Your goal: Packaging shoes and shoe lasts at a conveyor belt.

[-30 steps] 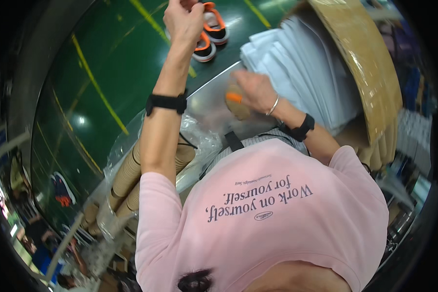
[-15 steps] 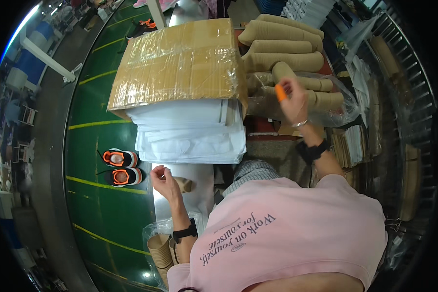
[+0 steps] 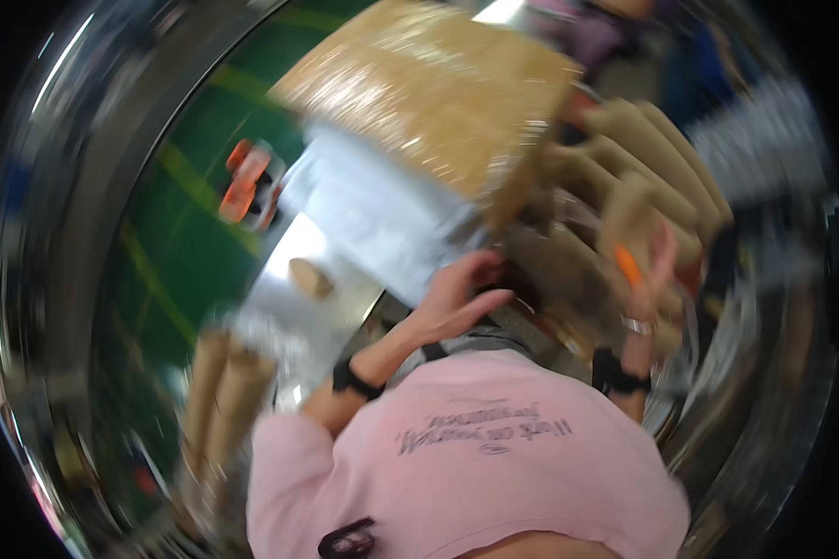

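Observation:
The picture is smeared by motion. My left hand [image 3: 461, 296] is open, thumb apart from the fingers, its fingertips at the near right corner of the white sheets [image 3: 373, 205]. These stick out from a tape-wrapped cardboard box [image 3: 429, 84]. On the right, my right hand [image 3: 651, 270], with an orange cover on one finger, is up against brown paper cup stacks [image 3: 690, 177]. One stack shows between its orange-covered finger and other fingers; blur hides whether they grip it. A small brown cup-like piece [image 3: 309, 278] lies on the metal table [image 3: 294, 244], left of my left hand.
Black-and-orange shoes [image 3: 252, 186] stand on the green surface [image 3: 172, 238] with yellow lines. At the lower left are more nested brown cups [image 3: 219, 391] in clear plastic. A blurred pile of pale items [image 3: 764, 135] is at the far right.
The whole view has turned, shifting the box and cup stacks rightward. My left hand has moved from beside the small brown piece to the sheets' right corner. My right hand stays by the cup stacks.

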Available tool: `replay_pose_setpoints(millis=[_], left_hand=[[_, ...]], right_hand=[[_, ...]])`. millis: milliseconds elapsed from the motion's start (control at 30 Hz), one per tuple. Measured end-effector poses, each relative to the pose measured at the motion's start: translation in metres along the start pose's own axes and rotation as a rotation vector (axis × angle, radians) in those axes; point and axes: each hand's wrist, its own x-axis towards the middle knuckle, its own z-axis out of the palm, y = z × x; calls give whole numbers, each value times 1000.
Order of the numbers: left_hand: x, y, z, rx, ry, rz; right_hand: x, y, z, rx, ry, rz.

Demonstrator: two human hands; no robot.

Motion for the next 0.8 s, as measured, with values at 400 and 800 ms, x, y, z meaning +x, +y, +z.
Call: replay_pose_setpoints(millis=[400, 800], left_hand=[[-73, 23, -50, -533, 346, 151], [-198, -107, -136, 247, 1187, -629]], right_hand=[[-18, -104, 157, 695, -1259, 180], [-108, -159, 353, 550, -1479, 314]])
